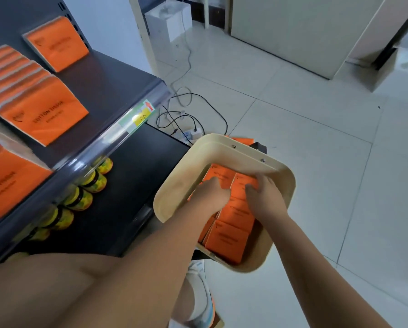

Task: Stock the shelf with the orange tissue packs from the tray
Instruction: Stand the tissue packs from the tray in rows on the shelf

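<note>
Left hand (213, 194) and right hand (265, 197) each cover an orange tissue pack (222, 174) in the tray (181, 181), grasp indiscernible; a loose hold could drop packs short of the shelf (101, 76).

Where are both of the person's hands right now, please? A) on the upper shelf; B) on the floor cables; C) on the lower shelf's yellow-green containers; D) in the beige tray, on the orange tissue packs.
D: the left hand and the right hand both reach into the tray, onto the orange tissue packs lying in it.
</note>
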`<act>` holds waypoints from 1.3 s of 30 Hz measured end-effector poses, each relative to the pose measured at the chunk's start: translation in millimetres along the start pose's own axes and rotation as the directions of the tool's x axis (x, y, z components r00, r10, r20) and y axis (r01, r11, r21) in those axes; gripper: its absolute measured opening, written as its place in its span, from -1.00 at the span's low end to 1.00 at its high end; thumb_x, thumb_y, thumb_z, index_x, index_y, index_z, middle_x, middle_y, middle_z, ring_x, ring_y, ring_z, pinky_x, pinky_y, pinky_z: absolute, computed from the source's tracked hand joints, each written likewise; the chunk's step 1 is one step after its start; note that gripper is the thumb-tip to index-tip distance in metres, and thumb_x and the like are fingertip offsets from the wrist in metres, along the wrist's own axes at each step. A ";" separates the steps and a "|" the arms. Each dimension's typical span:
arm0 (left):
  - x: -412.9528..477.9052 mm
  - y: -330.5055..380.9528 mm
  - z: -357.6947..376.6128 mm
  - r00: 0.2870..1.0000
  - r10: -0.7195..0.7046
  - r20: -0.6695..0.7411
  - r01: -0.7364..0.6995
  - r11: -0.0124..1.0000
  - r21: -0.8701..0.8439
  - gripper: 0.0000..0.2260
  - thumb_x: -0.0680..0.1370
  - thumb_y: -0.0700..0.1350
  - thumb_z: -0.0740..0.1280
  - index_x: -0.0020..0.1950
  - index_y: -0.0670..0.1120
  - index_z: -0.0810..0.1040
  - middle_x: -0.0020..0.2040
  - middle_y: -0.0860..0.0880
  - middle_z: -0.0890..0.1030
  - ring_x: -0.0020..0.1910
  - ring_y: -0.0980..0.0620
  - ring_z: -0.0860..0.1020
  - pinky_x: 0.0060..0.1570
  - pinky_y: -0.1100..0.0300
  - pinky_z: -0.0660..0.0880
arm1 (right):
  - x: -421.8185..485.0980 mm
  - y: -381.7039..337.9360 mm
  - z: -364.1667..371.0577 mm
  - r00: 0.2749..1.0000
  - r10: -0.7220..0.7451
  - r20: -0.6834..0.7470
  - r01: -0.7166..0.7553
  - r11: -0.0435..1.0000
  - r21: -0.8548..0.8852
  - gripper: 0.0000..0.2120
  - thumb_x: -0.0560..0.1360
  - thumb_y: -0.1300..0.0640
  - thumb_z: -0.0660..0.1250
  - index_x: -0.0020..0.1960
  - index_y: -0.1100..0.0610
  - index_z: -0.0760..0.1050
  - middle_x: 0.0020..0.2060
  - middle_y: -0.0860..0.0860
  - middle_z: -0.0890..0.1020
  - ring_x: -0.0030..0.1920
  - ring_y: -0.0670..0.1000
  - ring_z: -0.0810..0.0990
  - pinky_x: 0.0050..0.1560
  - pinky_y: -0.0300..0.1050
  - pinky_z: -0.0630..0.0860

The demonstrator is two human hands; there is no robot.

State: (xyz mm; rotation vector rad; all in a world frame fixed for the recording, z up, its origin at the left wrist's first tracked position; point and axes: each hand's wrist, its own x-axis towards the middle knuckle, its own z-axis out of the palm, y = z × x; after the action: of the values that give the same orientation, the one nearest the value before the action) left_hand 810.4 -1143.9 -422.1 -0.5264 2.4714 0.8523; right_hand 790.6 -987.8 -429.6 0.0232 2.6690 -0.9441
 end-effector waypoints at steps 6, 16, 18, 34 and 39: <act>37.9 -3.6 39.0 0.986 -0.119 0.117 0.140 0.972 -0.191 -0.87 0.56 -0.07 0.32 0.03 -0.09 0.45 0.15 -0.17 0.62 0.11 -0.18 0.57 -0.20 0.14 0.36 | 35.8 13.6 12.9 0.987 0.139 0.085 -0.137 0.990 -0.031 -0.53 0.55 0.11 0.21 0.46 0.13 0.39 0.38 0.18 0.48 0.38 0.22 0.46 0.37 0.07 0.41; 59.4 -17.0 90.6 0.974 -0.182 0.137 0.212 0.944 -0.253 -0.83 0.45 -0.22 0.49 -0.17 -0.07 0.50 -0.17 -0.03 0.59 -0.03 -0.07 0.61 -0.08 0.15 0.47 | 80.7 21.2 27.3 0.964 0.202 0.174 -0.121 0.913 -0.389 -0.52 0.47 0.08 0.25 0.38 0.09 0.37 0.35 0.11 0.47 0.38 0.23 0.39 0.35 0.20 0.41; 60.0 -19.3 92.4 0.975 -0.198 0.097 0.217 0.940 -0.264 -0.74 0.49 -0.20 0.45 -0.19 -0.01 0.37 -0.19 0.02 0.47 -0.09 -0.05 0.50 -0.09 0.14 0.42 | 83.9 24.4 32.5 0.963 0.205 0.177 -0.112 0.896 -0.429 -0.50 0.45 0.06 0.28 0.38 0.07 0.36 0.34 0.11 0.46 0.38 0.22 0.39 0.37 0.20 0.39; 73.5 -33.8 63.6 0.944 -0.132 0.303 0.239 0.907 -0.348 -0.57 0.41 -0.15 0.62 0.22 -0.14 0.56 0.09 -0.10 0.57 0.15 -0.17 0.56 0.00 0.06 0.51 | 79.4 41.8 23.6 0.991 0.045 0.130 0.011 0.916 -0.400 -0.61 0.44 0.16 0.34 0.26 0.12 0.45 0.22 0.16 0.49 0.23 0.22 0.50 0.20 0.11 0.54; 68.1 -35.1 47.0 0.946 -0.127 0.298 0.272 0.810 -0.520 -0.54 0.42 -0.22 0.57 0.25 -0.01 0.51 0.17 -0.12 0.61 0.14 -0.17 0.61 0.03 -0.05 0.60 | 70.4 32.2 22.3 0.991 -0.071 0.112 0.096 0.968 -0.232 -0.63 0.46 0.23 0.33 0.24 -0.01 0.53 0.20 0.10 0.50 0.19 0.16 0.53 0.20 0.08 0.53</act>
State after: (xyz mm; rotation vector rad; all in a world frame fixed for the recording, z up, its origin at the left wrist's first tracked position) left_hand 786.4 -1152.6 -508.3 -0.8058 1.8719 1.4591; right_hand 733.7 -982.4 -486.3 -0.1876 2.6846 -0.6245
